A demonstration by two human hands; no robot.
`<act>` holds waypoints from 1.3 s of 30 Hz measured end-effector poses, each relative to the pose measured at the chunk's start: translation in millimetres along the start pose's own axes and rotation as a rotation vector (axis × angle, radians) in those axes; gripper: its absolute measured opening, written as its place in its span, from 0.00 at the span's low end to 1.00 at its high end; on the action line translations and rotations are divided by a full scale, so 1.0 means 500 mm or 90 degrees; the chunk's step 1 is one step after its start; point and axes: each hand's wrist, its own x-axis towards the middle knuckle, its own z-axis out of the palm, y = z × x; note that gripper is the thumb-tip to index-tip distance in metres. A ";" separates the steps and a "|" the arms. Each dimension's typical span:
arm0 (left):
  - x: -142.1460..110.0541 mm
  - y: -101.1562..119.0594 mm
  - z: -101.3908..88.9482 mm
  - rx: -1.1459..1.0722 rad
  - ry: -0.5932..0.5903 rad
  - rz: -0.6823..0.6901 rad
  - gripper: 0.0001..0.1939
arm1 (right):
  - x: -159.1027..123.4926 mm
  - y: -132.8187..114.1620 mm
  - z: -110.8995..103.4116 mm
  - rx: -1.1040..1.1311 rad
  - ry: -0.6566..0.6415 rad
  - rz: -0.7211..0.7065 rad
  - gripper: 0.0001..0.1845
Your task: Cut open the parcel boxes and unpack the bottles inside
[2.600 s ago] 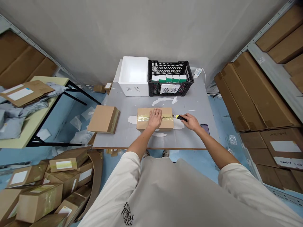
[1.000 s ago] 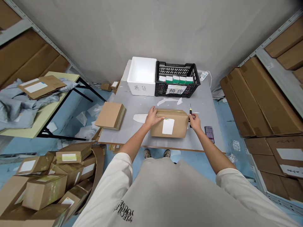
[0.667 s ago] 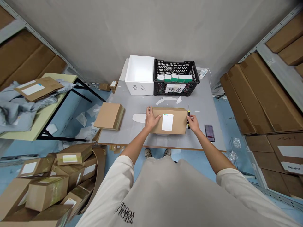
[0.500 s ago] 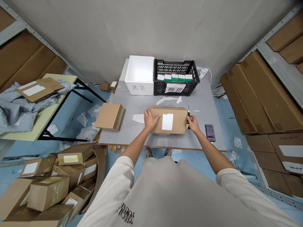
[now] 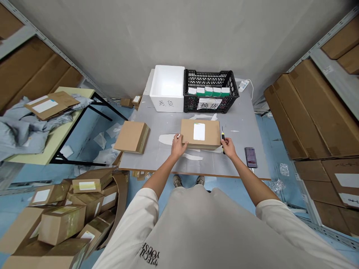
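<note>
One carton (image 5: 207, 134) between spread left fingers (image 5: 176, 141), right fingers (image 5: 228, 142) closed on a cutter (image 5: 223, 139) at its edge

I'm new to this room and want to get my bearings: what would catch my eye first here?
A cardboard box with a white label sits mid-table, the left hand at its near corner and the right hand gripping a yellow-handled utility knife beside it. Behind stand a white foam box and a black plastic crate; cardboard boxes lie heaped at lower left.

A cardboard box (image 5: 200, 133) sits on the table (image 5: 151, 164) — crate (image 5: 210, 91) behind it.
</note>
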 end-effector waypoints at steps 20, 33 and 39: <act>-0.003 0.074 -0.071 0.010 0.089 0.013 0.22 | -0.034 -0.108 -0.031 -0.157 0.083 -0.111 0.30; -0.014 0.101 -0.041 0.071 0.036 0.092 0.14 | 0.015 -0.116 -0.031 -0.063 0.083 -0.124 0.31; -0.034 0.103 -0.029 0.125 -0.044 0.140 0.19 | 0.009 -0.135 -0.025 -0.126 0.035 -0.196 0.32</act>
